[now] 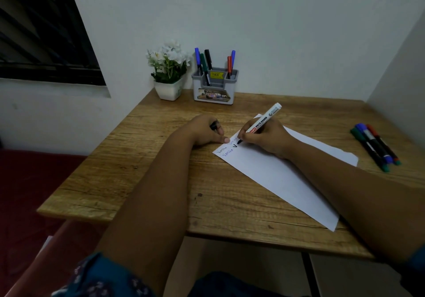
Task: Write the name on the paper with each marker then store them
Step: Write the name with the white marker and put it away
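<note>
A white sheet of paper (282, 177) lies slanted on the wooden table (142, 172). My right hand (266, 139) grips a white whiteboard marker (264, 121), its black tip touching the paper beside a fresh black "V". Handwritten names sit at the sheet's far left corner. My left hand (204, 132) rests on the table at that corner, fingers curled around a black cap (213, 126). A grey pen holder (215, 87) by the wall has several markers standing in it. Three markers (374, 146), green, blue and red, lie at the table's right side.
A white pot of white flowers (169, 71) stands left of the holder against the wall. A dark window (43, 32) is at the left. A red surface (27, 193) lies beyond the table's left edge.
</note>
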Demonstrator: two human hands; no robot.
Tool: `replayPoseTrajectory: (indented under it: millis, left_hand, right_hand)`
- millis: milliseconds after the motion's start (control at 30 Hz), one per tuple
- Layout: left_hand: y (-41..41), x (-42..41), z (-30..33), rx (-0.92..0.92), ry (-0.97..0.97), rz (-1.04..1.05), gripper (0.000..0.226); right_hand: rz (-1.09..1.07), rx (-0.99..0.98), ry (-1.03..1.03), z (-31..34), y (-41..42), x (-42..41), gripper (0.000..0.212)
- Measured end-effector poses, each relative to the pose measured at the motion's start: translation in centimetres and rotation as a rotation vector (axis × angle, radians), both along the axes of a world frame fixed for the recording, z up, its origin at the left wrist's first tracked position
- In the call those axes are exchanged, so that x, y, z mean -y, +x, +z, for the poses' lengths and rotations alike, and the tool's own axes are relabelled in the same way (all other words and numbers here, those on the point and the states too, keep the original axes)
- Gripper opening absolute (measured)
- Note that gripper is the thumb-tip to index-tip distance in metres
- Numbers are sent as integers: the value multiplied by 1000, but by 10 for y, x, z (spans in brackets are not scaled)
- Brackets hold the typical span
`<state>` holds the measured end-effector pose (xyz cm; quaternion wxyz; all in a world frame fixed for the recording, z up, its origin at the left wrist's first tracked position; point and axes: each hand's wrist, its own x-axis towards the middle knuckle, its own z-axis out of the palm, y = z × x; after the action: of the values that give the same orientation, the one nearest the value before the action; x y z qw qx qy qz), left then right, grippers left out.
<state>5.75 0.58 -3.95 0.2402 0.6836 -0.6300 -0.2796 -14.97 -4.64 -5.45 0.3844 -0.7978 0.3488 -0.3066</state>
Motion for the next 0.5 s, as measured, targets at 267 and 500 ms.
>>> replayPoseTrajectory:
  millis: [267, 500]
  left_hand:
    - [-1, -1, 2, 3, 5, -3, 32]
    - [-1, -2, 1, -12, -5, 0, 30]
  right_hand:
    - [11, -48, -36, 2, 0, -1, 7]
    - [-10, -15, -33, 0, 0, 0, 4]
